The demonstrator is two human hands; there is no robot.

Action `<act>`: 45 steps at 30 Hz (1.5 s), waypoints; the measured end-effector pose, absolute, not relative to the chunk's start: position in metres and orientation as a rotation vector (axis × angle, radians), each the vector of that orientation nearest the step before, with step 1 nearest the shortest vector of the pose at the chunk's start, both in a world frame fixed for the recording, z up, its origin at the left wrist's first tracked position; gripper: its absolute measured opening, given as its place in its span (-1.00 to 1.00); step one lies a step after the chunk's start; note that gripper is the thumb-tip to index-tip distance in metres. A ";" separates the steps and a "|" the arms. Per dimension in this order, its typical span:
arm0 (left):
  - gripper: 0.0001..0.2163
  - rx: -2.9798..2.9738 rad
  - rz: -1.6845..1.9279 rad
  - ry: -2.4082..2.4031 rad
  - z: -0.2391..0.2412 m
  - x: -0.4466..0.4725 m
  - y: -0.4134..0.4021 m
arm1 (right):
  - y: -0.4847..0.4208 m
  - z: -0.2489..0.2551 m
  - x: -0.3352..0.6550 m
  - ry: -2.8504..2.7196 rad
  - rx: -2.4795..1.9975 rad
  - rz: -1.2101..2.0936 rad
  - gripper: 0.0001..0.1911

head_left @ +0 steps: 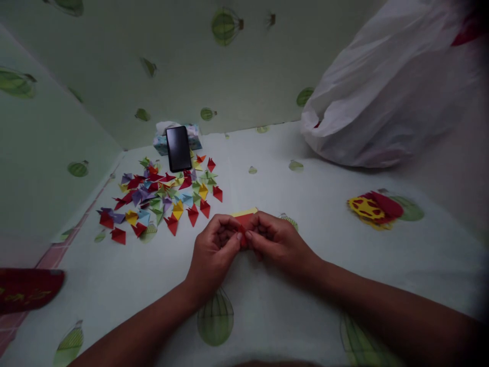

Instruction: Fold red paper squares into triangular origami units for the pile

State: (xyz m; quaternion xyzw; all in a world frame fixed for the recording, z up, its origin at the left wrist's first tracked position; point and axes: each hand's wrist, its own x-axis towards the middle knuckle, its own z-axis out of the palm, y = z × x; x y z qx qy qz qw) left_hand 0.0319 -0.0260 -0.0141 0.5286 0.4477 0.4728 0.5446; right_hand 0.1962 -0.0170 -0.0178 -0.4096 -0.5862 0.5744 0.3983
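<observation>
Both hands meet at the middle of the white table, pinching a small red folded paper (pixel 243 239) between thumbs and fingertips. My left hand (pixel 218 242) is closed on its left side, my right hand (pixel 277 239) on its right. Fingers cover most of the piece, so its exact shape is hidden. Just behind the fingertips lie red and yellow paper sheets (pixel 246 213), partly covered by the hands. To the left spreads a pile of small folded paper pieces (pixel 171 223) in red, yellow, green, blue and purple.
A black phone (pixel 179 149) leans against a tissue box (pixel 194 136) behind the pile. A large white plastic bag (pixel 367 112) stands at the back right. Red and yellow cut-out shapes (pixel 372 208) lie at right. A red object (pixel 30 290) juts in at left.
</observation>
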 end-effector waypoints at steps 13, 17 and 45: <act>-0.98 1.348 1.085 1.086 -0.013 0.030 -0.027 | -0.017 -0.017 0.195 -1.365 -0.991 1.548 -0.89; -0.98 1.425 1.068 1.108 -0.011 0.029 -0.028 | -0.019 -0.017 0.194 -1.324 -0.995 1.583 -0.88; -0.90 1.457 1.069 1.257 -0.014 0.030 -0.028 | -0.022 -0.019 0.196 -1.544 -1.049 1.335 -0.86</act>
